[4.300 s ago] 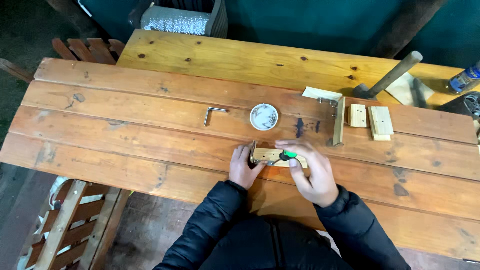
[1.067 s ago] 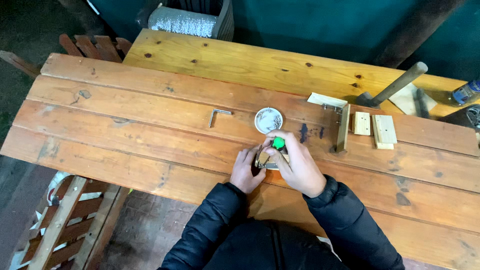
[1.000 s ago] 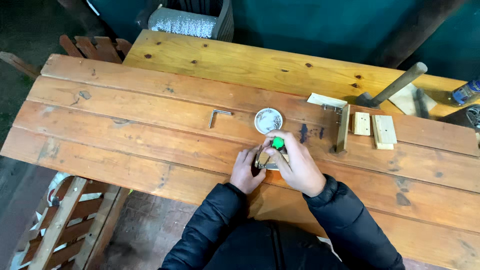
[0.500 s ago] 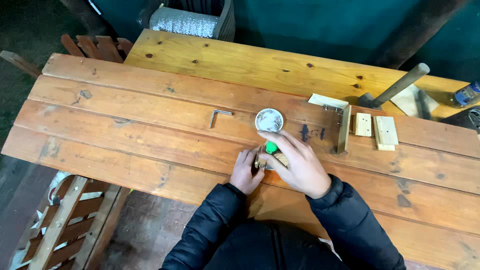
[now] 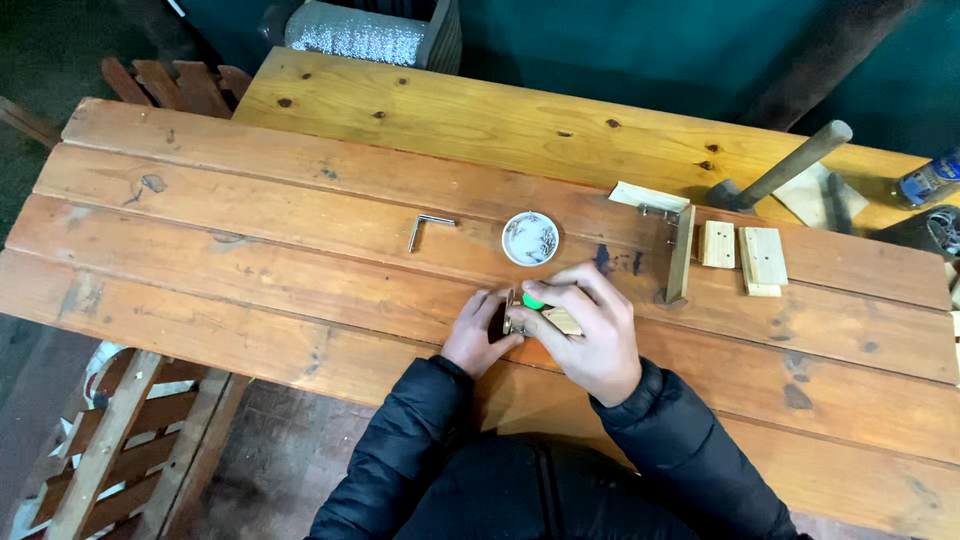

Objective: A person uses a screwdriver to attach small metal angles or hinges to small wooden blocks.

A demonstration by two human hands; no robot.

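My left hand (image 5: 478, 332) and my right hand (image 5: 588, 330) meet over the near planks of a wooden table (image 5: 250, 250). Between them stands a small wooden block (image 5: 560, 320) with a metal fitting at its left end, steadied by my left fingers. My right hand grips a tool with a green handle (image 5: 533, 300), held against the block. Most of the block is hidden under my fingers. A small white dish (image 5: 530, 238) holding small metal parts sits just beyond my hands.
A bent metal hex key (image 5: 427, 227) lies left of the dish. To the right are a wooden strip standing on edge (image 5: 681, 255), two small wooden blocks (image 5: 743, 250) and a hammer (image 5: 785, 170). A wooden chair (image 5: 120, 440) stands below the table's left edge.
The block lay flat under both hands at first; now it is turned up and the green-handled tool has shifted left, closer to the dish. My hands stayed at the same spot.
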